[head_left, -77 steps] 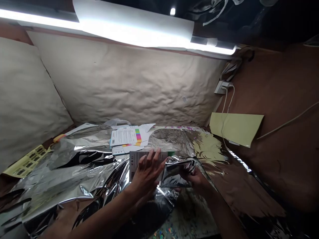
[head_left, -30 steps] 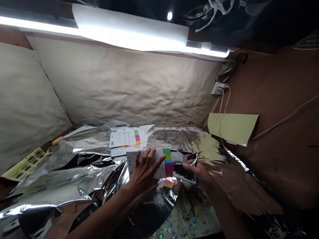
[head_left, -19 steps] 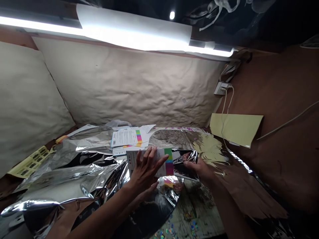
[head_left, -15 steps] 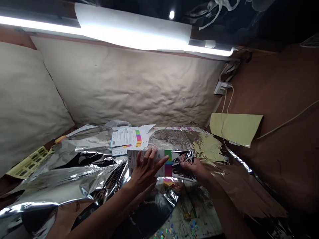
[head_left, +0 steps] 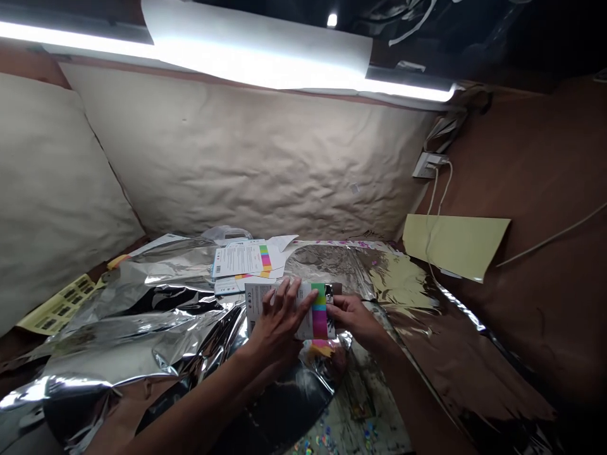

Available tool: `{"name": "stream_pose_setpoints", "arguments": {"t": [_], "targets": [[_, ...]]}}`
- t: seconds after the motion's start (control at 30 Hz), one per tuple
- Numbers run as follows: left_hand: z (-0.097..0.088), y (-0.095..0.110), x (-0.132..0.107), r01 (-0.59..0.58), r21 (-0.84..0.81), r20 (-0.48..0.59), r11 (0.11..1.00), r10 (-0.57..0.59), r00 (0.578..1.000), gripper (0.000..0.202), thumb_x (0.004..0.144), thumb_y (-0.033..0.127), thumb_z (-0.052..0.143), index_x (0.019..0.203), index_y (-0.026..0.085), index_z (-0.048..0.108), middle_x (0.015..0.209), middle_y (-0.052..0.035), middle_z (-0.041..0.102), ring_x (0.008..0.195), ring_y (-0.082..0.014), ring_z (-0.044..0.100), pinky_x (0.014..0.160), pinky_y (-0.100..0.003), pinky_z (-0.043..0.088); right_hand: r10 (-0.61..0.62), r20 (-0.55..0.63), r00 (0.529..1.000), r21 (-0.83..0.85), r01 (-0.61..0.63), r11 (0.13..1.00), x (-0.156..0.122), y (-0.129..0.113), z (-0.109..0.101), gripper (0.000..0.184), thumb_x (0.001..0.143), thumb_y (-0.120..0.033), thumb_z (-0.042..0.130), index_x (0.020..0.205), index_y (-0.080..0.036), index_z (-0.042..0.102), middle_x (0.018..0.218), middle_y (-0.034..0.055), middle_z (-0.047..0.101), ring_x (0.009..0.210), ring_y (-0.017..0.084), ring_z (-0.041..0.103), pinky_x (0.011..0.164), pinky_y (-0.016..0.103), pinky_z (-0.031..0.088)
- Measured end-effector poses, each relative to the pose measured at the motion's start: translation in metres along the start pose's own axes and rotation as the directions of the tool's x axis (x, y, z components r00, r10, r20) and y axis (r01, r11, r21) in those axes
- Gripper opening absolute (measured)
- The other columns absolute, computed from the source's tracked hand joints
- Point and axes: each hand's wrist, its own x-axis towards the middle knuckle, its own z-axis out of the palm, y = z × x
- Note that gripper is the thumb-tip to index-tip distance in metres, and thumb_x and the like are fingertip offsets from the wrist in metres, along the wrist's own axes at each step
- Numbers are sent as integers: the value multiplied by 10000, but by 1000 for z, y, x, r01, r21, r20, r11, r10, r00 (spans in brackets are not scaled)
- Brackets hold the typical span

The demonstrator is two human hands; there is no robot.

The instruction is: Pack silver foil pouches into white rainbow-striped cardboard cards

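Observation:
A printed card [head_left: 306, 325] with small text and green, blue, purple and pink blocks lies on the silver foil sheet in front of me. My left hand [head_left: 283, 314] rests on the card, fingers spread and pressing it from above. At the card's right edge, the thumb and fingers of my right hand [head_left: 353, 318] are closed on a small strip of silver foil [head_left: 330, 291]. Most of that strip is hidden by my fingers and the card. Just below, the shiny foil mirrors the card's colours.
Behind the card sits a pile of similar printed cards [head_left: 239, 260]. Crumpled silver foil [head_left: 137, 341] covers the left side. Coloured bits [head_left: 325, 439] lie on the worn board at the front. A yellow sheet [head_left: 455, 243] and white cables [head_left: 443, 189] are at the right wall.
My right hand has moved left to the card's edge, and the foil that stuck out there is now mostly out of sight. My left hand stays on the card.

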Motion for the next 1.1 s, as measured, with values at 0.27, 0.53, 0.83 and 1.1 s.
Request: {"name": "stream_pose_setpoints", "arguments": {"t": [0.27, 0.53, 0.83, 1.1], "targets": [[-2, 4, -2, -39, -3, 39, 999, 39, 998, 1004, 724, 524, 715, 1558, 263, 220, 1573, -167, 270, 1418, -391, 233, 1108, -473, 131, 72, 198, 977, 2, -74, 997, 5, 2, 5, 315, 765, -409, 775, 858, -111, 733, 729, 12, 678, 619, 103, 591, 614, 212, 458], [-7, 4, -4, -18, -33, 80, 999, 20, 997, 1014, 730, 453, 711, 1566, 273, 167, 1588, -146, 251, 1447, -358, 189, 1131, -480, 83, 114, 298, 948, 195, -178, 965, 14, 7, 13, 382, 752, -509, 751, 919, -169, 706, 809, 30, 695, 726, 145, 635, 782, 310, 509], [-6, 8, -5, -6, -4, 90, 1000, 6, 996, 978, 804, 497, 632, 1576, 191, 115, 1577, -194, 259, 1432, -382, 218, 1120, -497, 106, 60, 382, 922, 217, -153, 964, 8, 7, 33, 399, 643, -308, 864, 965, -137, 701, 841, 28, 702, 761, 139, 653, 787, 255, 501], [-22, -3, 3, 75, -119, 42, 990, -71, 997, 1192, 638, 789, 670, 1560, 193, 205, 1482, -215, 406, 1335, -403, 385, 1108, -564, 221, 64, 421, 905, 204, -164, 965, 18, 4, 12, 450, 703, -310, 813, 1088, -119, 680, 981, 92, 725, 849, 190, 700, 867, 346, 523]]}}
